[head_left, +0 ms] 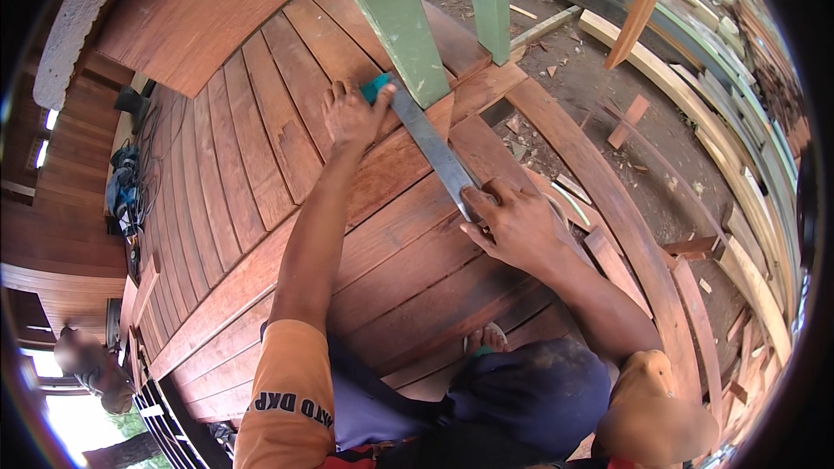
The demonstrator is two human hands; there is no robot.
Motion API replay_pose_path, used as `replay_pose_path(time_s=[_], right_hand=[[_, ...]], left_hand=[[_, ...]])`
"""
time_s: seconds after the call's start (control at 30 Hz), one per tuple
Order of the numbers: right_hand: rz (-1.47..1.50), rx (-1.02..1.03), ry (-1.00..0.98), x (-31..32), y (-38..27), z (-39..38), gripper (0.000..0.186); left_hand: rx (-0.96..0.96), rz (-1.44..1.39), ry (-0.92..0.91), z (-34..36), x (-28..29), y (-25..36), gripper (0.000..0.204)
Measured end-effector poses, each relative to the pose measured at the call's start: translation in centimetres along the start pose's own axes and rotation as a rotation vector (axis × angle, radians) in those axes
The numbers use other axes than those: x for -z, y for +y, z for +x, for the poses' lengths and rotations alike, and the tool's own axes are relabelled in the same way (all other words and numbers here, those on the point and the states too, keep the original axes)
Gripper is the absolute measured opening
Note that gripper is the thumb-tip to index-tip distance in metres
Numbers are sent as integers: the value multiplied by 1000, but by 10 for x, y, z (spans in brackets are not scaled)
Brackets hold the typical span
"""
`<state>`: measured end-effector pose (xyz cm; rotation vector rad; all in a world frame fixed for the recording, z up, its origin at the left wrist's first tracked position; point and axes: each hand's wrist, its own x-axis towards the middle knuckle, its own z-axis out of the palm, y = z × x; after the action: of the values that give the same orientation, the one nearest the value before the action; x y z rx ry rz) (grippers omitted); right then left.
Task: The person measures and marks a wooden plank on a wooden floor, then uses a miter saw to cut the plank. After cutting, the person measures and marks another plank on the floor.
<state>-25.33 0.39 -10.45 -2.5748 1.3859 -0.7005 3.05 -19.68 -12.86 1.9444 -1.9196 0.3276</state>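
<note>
A steel-bladed try square (430, 146) with a teal handle lies slantwise over the reddish-brown deck boards, beside the foot of a green post (395, 22). My left hand (354, 118) grips the teal handle at the far end, thumb on the near side of it and fingers reaching over the boards. At the blade's near end, my right hand (514, 221) pinches the metal between thumb and fingers. Beneath the blade runs a border plank that meets the boards at an angle.
A second green post (488, 9) stands farther right. Wood offcuts and long timbers (643, 56) lie on the dirt at right. Power tools and cables (126, 187) sit at the left. A wooden panel (217, 13) overhangs the upper left. Another person (91, 365) is at far left.
</note>
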Motion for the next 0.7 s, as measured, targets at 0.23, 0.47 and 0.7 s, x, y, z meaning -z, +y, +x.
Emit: replay_pose_path(time_s=[0.23,0.47,0.7], right_hand=[[43,-59,-49,7,3,0,43],[146,-54,-31,10,16,0,46],[602,-177,74,20,42,13,38]], left_hand=[[25,-120,-146,0,8,-4,81],[57,-169,-228,-3,19,2,72],[146,-171,-211,-6,19,4,70]])
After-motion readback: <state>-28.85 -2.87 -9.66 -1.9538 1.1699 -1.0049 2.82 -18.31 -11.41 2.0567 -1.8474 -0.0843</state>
